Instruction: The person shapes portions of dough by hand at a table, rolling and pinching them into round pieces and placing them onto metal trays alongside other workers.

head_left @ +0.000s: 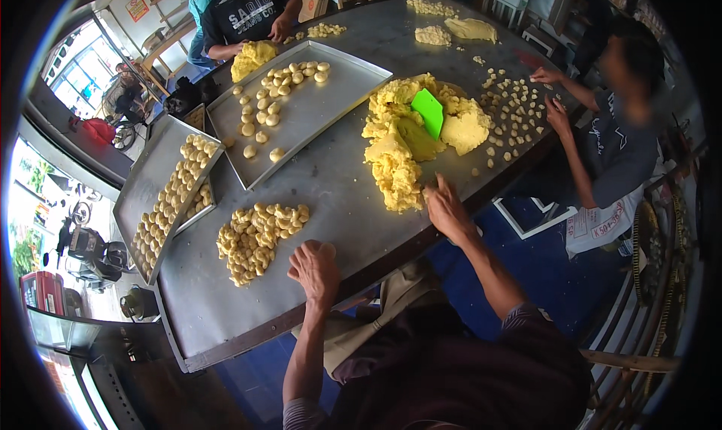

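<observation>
My left hand [315, 270] is closed just above the near edge of the metal table, fingers curled; what they hold, if anything, is hidden. Left of it lies a heap of small pale-yellow dough pieces [256, 238]. My right hand [447, 207] is at the near side of a large, rough mound of yellow dough [395, 178], its fingers bent in beside the dough's edge. Whatever sits between those fingers is too small to make out. A bright green dough scraper [428, 114] stands stuck in the mound.
A large tray [335, 95] with round dough balls lies beyond the heap. Another tray [139, 197], filled with rows of balls, rests tilted at the left. Across the table a person handles dough [254, 60]; at the right another person's hands [556, 114] are by scattered small pieces [519, 103].
</observation>
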The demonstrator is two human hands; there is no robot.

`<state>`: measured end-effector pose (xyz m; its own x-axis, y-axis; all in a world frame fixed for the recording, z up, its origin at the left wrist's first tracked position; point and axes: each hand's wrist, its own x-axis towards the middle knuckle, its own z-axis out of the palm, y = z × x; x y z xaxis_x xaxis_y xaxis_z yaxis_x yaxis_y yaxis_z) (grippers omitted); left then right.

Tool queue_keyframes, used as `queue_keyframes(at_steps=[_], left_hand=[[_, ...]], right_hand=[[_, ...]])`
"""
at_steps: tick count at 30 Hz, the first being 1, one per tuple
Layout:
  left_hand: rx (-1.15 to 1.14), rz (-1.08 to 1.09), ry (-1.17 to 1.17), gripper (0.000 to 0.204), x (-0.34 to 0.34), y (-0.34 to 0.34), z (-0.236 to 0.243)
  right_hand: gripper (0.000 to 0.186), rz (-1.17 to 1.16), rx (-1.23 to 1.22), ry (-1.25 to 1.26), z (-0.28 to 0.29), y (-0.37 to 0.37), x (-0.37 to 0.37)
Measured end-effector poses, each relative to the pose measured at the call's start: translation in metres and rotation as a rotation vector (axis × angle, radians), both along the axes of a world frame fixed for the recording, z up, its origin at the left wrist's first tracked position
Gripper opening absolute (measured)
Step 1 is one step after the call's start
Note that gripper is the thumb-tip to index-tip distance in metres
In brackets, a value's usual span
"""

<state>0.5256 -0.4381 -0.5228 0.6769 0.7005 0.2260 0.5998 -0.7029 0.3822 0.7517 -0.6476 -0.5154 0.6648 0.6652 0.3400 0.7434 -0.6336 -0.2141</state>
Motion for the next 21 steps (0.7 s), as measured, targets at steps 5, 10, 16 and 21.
queue_keyframes(at_steps=[5,10,16,21], left_hand=[[-0.191,-0.048,-0.248,0.017,-0.002,0.013,-0.011],[-0.676,-0.059,-0.542,0.030,0.023,-0.004,0.010],[-1.048,-0.183,-0.736,0.037,0.050,-0.041,0.014],[-0.933,-0.232,-0.605,0.032,0.044,-0.026,0.021]], right_hand=[[0.039,0.117,0.078,0.055,0.002,-0.001,-0.031],[0.032,0.116,0.420,0.206,0.011,-0.001,-0.029],[0.039,0.345,0.632,0.423,0.040,0.051,-0.091],[0.032,0.333,0.603,0.710,0.041,0.070,-0.092]])
